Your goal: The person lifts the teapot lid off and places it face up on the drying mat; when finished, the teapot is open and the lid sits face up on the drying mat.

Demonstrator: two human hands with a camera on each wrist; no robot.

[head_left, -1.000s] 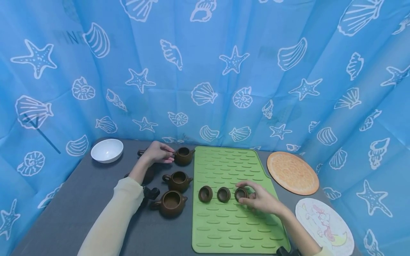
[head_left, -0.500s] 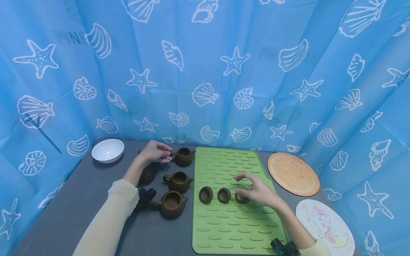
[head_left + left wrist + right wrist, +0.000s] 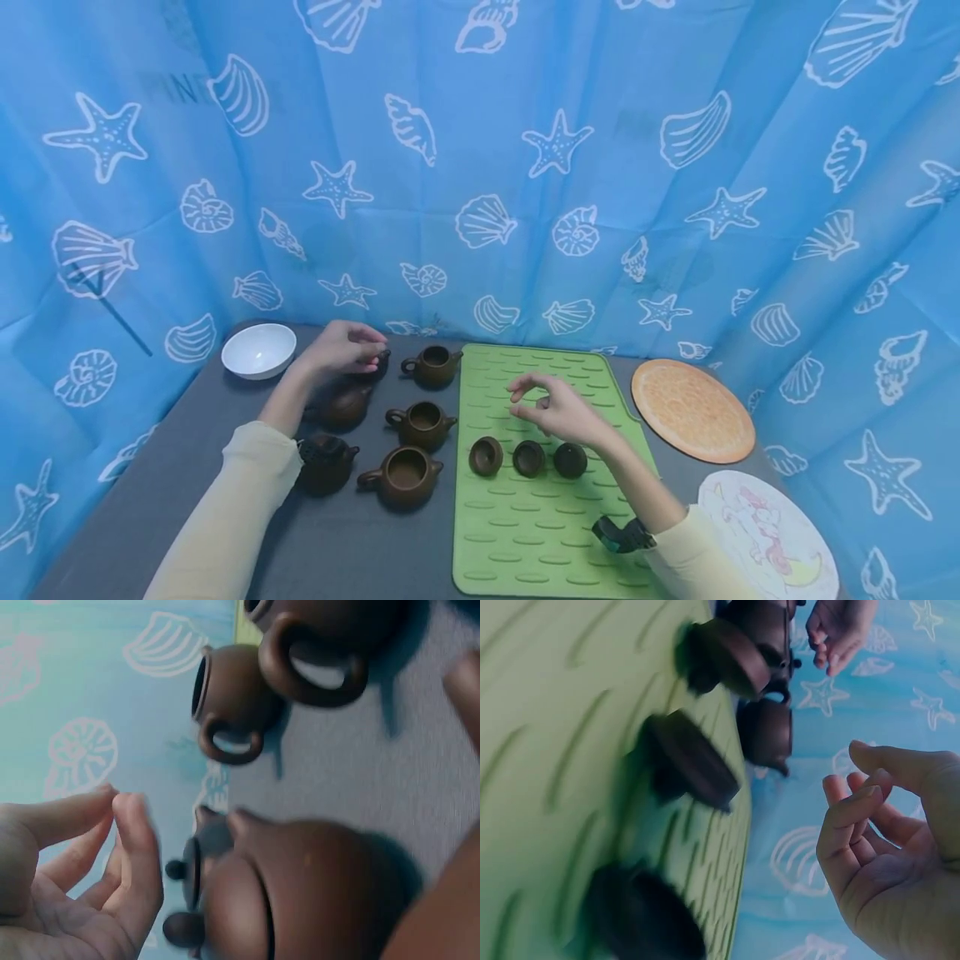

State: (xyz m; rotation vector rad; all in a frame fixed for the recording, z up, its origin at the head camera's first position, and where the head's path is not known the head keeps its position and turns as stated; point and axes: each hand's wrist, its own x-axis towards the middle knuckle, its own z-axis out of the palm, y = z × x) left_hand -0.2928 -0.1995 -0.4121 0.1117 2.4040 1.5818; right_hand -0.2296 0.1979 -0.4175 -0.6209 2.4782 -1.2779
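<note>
Three small brown clay pieces (image 3: pixel 529 458) sit in a row on the green ribbed mat (image 3: pixel 540 533), hollow side up; the right wrist view shows them too (image 3: pixel 697 761). My right hand (image 3: pixel 534 398) hovers above and behind them, fingers loosely curled and holding nothing, as the right wrist view also shows (image 3: pixel 855 810). Three lidless brown teapots (image 3: pixel 420 423) stand left of the mat. My left hand (image 3: pixel 360 348) hangs over a small lidded teapot (image 3: pixel 375 367) at the back. In the left wrist view its fingers (image 3: pixel 124 817) are relaxed and empty beside that lidded pot (image 3: pixel 300 900).
Two more lidded teapots (image 3: pixel 341 404) stand on the grey table (image 3: pixel 187 467) by my left forearm. A white bowl (image 3: pixel 258 350) sits back left. An orange round mat (image 3: pixel 693 410) and a picture plate (image 3: pixel 765 529) lie on the right. Blue curtain surrounds the table.
My right hand let go of the rightmost clay piece and rose toward the back left. My left hand drew left from the far lidless teapot to over the small lidded one.
</note>
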